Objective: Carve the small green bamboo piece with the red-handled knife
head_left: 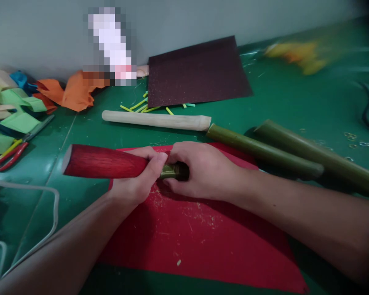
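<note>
Wrapped around a thick red wooden handle [101, 162] is my left hand [138, 176], its thumb on top; the handle's flat end points left. A short green tube-like piece [172, 171], resembling bamboo, shows between my hands, lined up with the handle. My right hand [199, 168] curls around the right end of this piece, fingers bent. How the handle and green piece meet is hidden by my left fingers. Beneath both hands lies a red sheet [184, 246] sprinkled with pale shavings.
Beyond the hands lie a peeled pale stick [155, 119], a green bamboo length [264, 151] and a thicker bamboo piece [326, 157]. A dark sheet [197, 73] covers some yellow strips. Red-handled scissors [10, 159], coloured paper [21, 104] and a white cable [55, 209] are at left.
</note>
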`<state>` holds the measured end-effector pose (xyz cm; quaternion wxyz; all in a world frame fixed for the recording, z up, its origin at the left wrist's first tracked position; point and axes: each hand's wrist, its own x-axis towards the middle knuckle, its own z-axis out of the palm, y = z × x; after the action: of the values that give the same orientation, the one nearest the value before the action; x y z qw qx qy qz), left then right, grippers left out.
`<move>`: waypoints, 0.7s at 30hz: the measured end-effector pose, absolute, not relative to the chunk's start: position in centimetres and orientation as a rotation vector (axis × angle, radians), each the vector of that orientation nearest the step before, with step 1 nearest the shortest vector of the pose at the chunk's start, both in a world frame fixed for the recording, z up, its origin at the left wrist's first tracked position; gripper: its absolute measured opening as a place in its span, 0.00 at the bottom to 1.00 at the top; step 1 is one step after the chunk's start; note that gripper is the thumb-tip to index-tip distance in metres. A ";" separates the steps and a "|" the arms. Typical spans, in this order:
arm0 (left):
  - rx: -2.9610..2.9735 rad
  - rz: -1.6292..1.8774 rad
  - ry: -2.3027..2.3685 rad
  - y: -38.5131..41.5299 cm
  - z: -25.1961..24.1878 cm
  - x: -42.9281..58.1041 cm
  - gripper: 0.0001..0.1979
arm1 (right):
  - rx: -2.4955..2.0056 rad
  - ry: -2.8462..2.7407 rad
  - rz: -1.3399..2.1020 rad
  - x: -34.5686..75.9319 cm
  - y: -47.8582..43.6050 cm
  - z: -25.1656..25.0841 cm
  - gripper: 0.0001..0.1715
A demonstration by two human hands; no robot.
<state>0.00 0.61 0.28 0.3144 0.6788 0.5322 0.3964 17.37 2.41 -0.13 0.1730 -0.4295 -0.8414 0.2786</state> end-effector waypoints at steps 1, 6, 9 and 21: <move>1.780 1.062 1.409 0.7 0.3 0.1 0.17 | -1.213 -2.390 0.799 17.4 2.4 -0.1 0.09; 1.778 1.084 1.444 0.9 0.3 0.3 0.16 | -1.194 -2.406 0.821 17.4 2.4 0.0 0.11; 1.800 1.084 1.402 0.7 0.5 0.3 0.17 | -1.214 -2.413 0.796 17.4 2.4 -0.1 0.11; 1.798 1.067 1.314 0.6 0.4 0.2 0.18 | -1.198 -2.387 0.771 17.4 2.4 -0.2 0.09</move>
<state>0.15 0.55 0.40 0.3295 0.6874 0.5024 0.4080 17.41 2.38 -0.25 0.1801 -0.4239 -0.8446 0.2729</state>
